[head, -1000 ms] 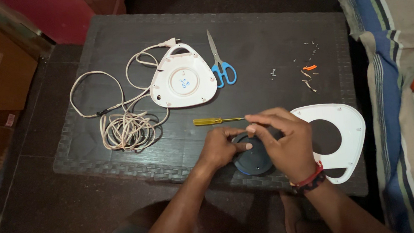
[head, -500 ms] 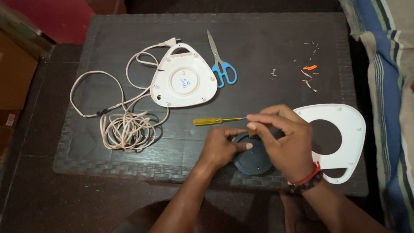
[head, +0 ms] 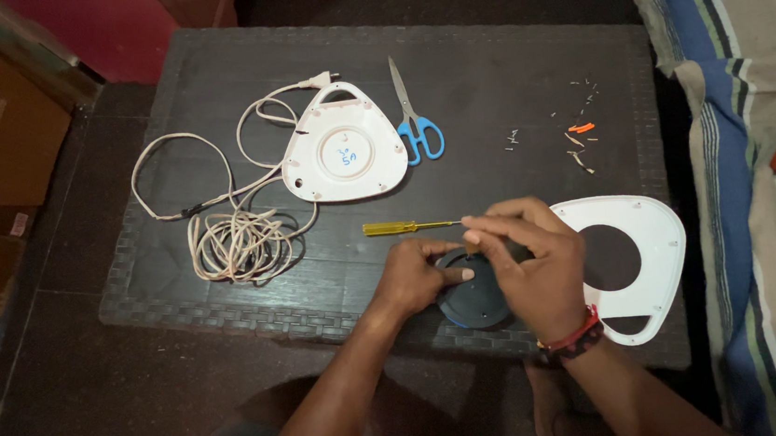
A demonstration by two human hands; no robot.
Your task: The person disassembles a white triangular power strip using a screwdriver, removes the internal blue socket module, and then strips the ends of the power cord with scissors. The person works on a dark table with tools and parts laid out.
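Both hands — left hand, right hand — fingers still pinched on the dark round part, unmoved.

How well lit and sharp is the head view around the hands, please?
Head view: dim, warm light; the dark table swallows detail, and the round dark part under the left hand and right hand is murky. White housing and scissors stay sharp, without glare.

Labels: blue handwritten mark in round centre recess of white triangular casing, far side of mat, well beyond left hand. Small pale rectangular sticker on brown box, far left of left hand. No packages, signs, screens discernible.
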